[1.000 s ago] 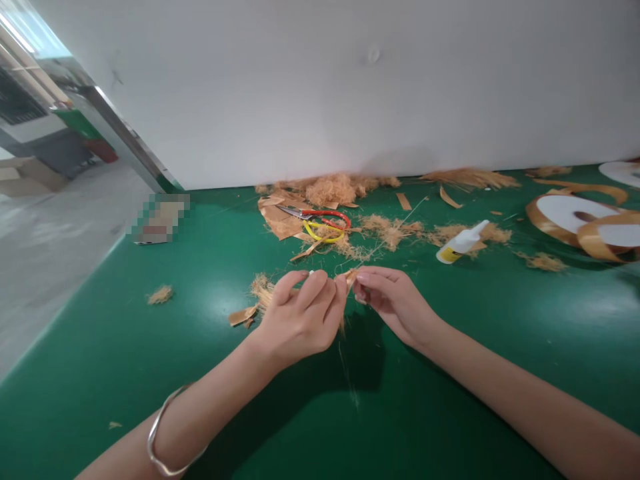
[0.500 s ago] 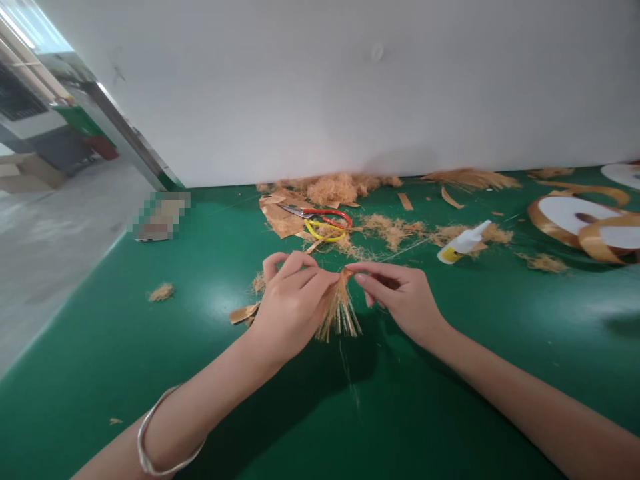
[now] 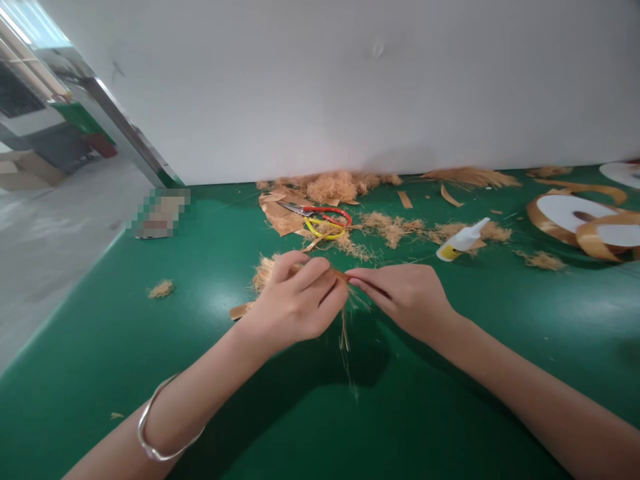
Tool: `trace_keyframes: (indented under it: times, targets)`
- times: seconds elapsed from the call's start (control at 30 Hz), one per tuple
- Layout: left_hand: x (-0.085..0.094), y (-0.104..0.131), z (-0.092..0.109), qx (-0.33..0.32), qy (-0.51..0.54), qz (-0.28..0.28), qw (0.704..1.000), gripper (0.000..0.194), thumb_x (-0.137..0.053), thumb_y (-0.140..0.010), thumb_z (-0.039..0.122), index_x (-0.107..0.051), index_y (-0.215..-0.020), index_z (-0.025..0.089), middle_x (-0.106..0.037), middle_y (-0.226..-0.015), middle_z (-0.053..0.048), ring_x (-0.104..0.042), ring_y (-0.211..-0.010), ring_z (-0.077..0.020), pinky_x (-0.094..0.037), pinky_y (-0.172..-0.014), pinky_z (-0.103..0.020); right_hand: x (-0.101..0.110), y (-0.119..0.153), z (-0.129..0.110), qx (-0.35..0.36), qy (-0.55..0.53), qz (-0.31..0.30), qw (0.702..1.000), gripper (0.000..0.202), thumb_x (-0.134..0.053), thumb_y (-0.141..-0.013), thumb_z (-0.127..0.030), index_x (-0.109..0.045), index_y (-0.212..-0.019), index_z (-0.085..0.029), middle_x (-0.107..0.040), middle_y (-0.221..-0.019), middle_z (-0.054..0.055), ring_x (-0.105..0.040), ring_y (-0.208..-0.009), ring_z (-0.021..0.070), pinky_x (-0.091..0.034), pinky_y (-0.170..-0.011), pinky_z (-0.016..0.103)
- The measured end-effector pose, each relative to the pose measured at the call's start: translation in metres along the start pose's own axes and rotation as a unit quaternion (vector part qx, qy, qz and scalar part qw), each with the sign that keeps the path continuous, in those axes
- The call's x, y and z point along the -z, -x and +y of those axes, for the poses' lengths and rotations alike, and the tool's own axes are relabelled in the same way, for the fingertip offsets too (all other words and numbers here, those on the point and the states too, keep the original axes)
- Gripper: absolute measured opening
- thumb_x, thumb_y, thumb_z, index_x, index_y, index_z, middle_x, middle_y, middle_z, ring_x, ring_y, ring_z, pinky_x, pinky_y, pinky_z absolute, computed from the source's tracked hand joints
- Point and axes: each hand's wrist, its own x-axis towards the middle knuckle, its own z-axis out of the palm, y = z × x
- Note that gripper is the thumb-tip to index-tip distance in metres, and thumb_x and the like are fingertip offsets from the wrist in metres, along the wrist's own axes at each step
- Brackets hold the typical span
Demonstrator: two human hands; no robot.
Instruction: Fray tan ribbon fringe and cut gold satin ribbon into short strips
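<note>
Over the green table (image 3: 320,427), my left hand (image 3: 300,297) is closed around a golden ribbon tassel (image 3: 341,275), whose body is mostly hidden behind the fingers. Loose strands hang below that hand. My right hand (image 3: 405,293) pinches the tassel's narrow end between thumb and index finger. Just beyond my left hand lie scissors (image 3: 327,223) with one red and one yellow handle. A tuft of frayed fibre (image 3: 263,273) and a strip of brown ribbon (image 3: 241,311) show beside my left hand.
A white glue bottle (image 3: 463,240) lies right of the scissors. Ribbon rolls (image 3: 555,220) occupy the right side. Fibre fluff (image 3: 340,187) is heaped against the white wall (image 3: 320,87). A blurred-out object (image 3: 159,213) lies near the table's left edge.
My left hand has rolled over the tassel, so its spread strands are now mostly hidden. My right hand's fingers have closed into a tighter pinch at the tassel's end.
</note>
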Motion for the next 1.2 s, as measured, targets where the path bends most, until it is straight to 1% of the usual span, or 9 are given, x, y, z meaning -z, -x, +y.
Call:
trace_keyframes:
  times: [0.3,0.43,0.53,0.6,0.7,0.8,0.93,1.03,1.2]
  targets:
    - [-0.008,0.016,-0.005,0.011,0.117,-0.103,0.988,0.028,-0.042,-0.089,0.014,-0.061,-0.103,0.028,-0.067,-0.108,-0.004,-0.059,-0.095,-0.0181,-0.04,-0.072,-0.034,0.005,0.0,-0.007,0.049,0.074,0.0,0.996,0.028,-0.046,-0.089,-0.03,-0.071,-0.083,-0.022,-0.063,-0.054,0.002,-0.054,-0.05,0.0122,-0.03,-0.049,0.027]
    - [-0.006,0.014,-0.011,0.039,0.096,-0.018,0.994,0.015,-0.05,-0.086,0.023,-0.065,-0.089,0.028,-0.071,-0.085,0.0,-0.059,-0.087,-0.0186,-0.036,-0.079,-0.038,0.009,-0.003,-0.005,0.067,0.135,0.006,0.989,0.031,-0.046,-0.089,-0.028,-0.071,-0.071,-0.022,-0.057,-0.046,0.002,-0.046,-0.045,0.0114,-0.026,-0.046,0.029]
    - [0.001,0.006,-0.02,0.15,0.168,0.053,0.973,0.018,-0.056,-0.082,0.033,-0.064,-0.07,0.023,-0.066,-0.063,0.001,-0.057,-0.07,-0.0162,-0.033,-0.084,-0.04,0.012,-0.004,0.0,0.078,0.154,0.004,0.985,0.033,-0.044,-0.09,-0.025,-0.07,-0.07,-0.023,-0.054,-0.043,0.002,-0.04,-0.041,0.0109,-0.022,-0.043,0.029]
    - [0.005,0.001,-0.026,0.273,0.272,0.048,0.921,0.026,-0.053,-0.082,0.037,-0.064,-0.065,0.02,-0.065,-0.062,-0.001,-0.055,-0.065,-0.0146,-0.037,-0.081,-0.037,0.013,-0.004,0.0,0.082,0.14,0.0,0.987,0.032,-0.044,-0.09,-0.023,-0.071,-0.072,-0.023,-0.053,-0.043,0.002,-0.036,-0.041,0.0107,-0.021,-0.043,0.03]
    - [0.005,-0.003,-0.032,0.412,0.474,-0.043,0.777,0.031,-0.047,-0.084,0.04,-0.067,-0.071,0.019,-0.068,-0.073,-0.004,-0.059,-0.073,-0.0159,-0.042,-0.073,-0.03,0.014,-0.002,-0.003,0.092,0.091,0.002,0.992,0.027,-0.047,-0.089,-0.022,-0.07,-0.075,-0.023,-0.052,-0.044,0.001,-0.034,-0.042,0.0104,-0.019,-0.043,0.03]
    - [0.001,-0.002,-0.029,0.424,0.599,-0.197,0.65,0.031,-0.05,-0.082,0.041,-0.07,-0.076,0.019,-0.067,-0.077,-0.004,-0.058,-0.07,-0.015,-0.042,-0.065,-0.026,0.012,0.0,-0.008,0.127,0.069,0.007,0.99,0.025,-0.049,-0.088,-0.019,-0.071,-0.077,-0.024,-0.052,-0.045,0.0,-0.034,-0.043,0.01,-0.017,-0.043,0.029]
    - [0.0,-0.001,-0.015,0.375,0.657,-0.319,0.571,0.026,-0.058,-0.076,0.041,-0.068,-0.068,0.018,-0.057,-0.06,0.001,-0.045,-0.053,-0.0101,-0.033,-0.052,-0.024,0.01,0.002,-0.012,0.202,0.11,0.028,0.973,0.027,-0.047,-0.087,-0.015,-0.072,-0.079,-0.024,-0.055,-0.045,0.0,-0.037,-0.043,0.0101,-0.018,-0.041,0.029]
    - [0.0,-0.001,-0.008,0.364,0.619,-0.308,0.625,0.032,-0.061,-0.074,0.041,-0.056,-0.053,0.017,-0.039,-0.048,0.005,-0.031,-0.045,-0.0076,-0.022,-0.046,-0.024,0.008,0.003,-0.011,0.24,0.153,0.052,0.957,0.027,-0.047,-0.088,-0.014,-0.072,-0.081,-0.023,-0.055,-0.045,0.0,-0.038,-0.044,0.0103,-0.02,-0.042,0.028]
    - [0.001,-0.002,0.002,0.334,0.395,-0.262,0.815,0.037,-0.053,-0.081,0.038,-0.048,-0.051,0.016,-0.044,-0.049,0.003,-0.036,-0.047,-0.009,-0.021,-0.048,-0.025,0.003,0.003,-0.007,0.274,0.2,0.078,0.937,0.023,-0.049,-0.087,-0.013,-0.07,-0.084,-0.02,-0.056,-0.046,-0.002,-0.04,-0.044,0.0092,-0.023,-0.044,0.027]
